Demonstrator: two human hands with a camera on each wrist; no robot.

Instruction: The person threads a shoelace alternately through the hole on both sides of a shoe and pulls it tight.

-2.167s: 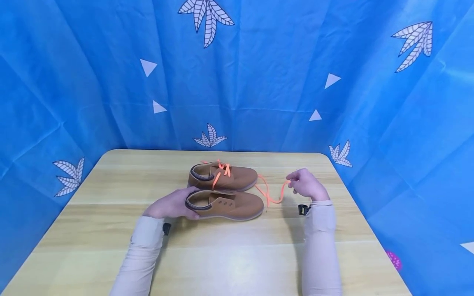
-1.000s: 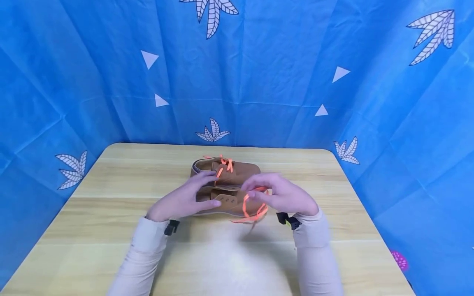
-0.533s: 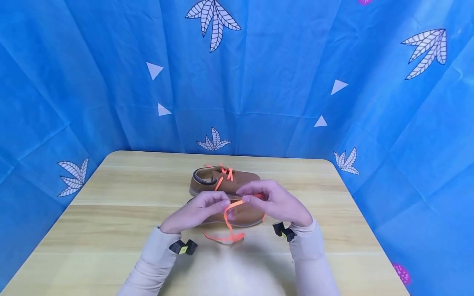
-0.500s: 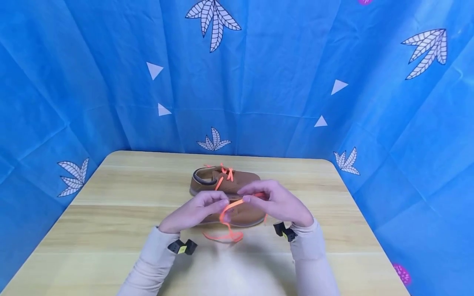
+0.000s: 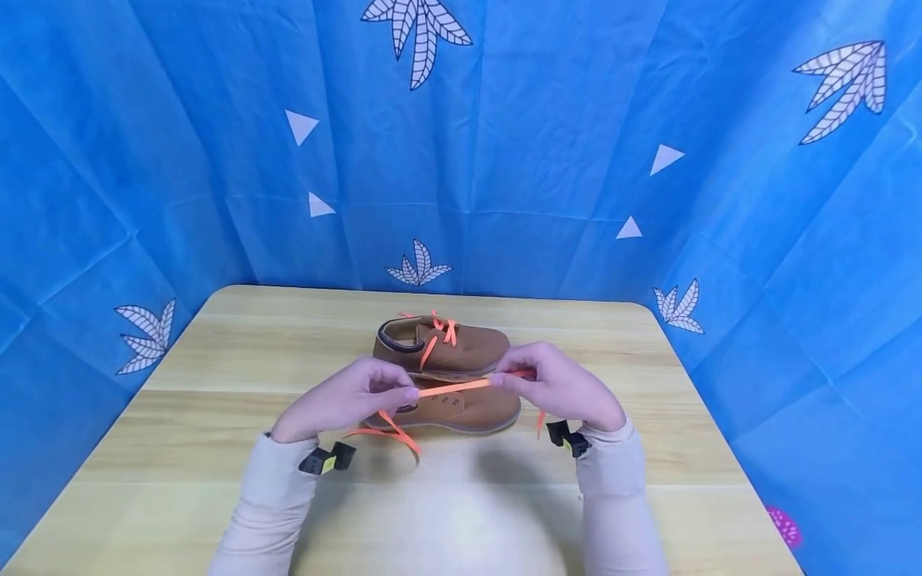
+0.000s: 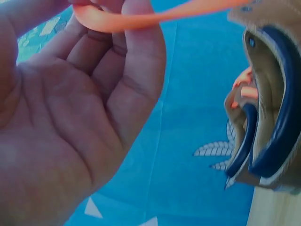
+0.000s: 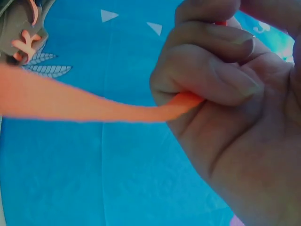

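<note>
An orange shoelace is stretched between both hands, above the nearer of two brown shoes. My left hand pinches it between thumb and fingers, and a loose length dangles beneath that hand. Curled fingers of my right hand hold the other part, with a short end hanging below; the right wrist view shows the lace running into the fist. The nearer shoe has bare eyelets and is partly covered by the hands and lace. Just behind it, the farther shoe carries an orange lace tied through its eyelets.
Both shoes stand side by side on a light wooden table, toes pointing right. A blue patterned curtain hangs behind the table and along both sides.
My left hand let go of the nearer shoe's heel and took hold of the lace. The right hand brought the lace in from the right; the hands then drew apart, pulling it straight.
</note>
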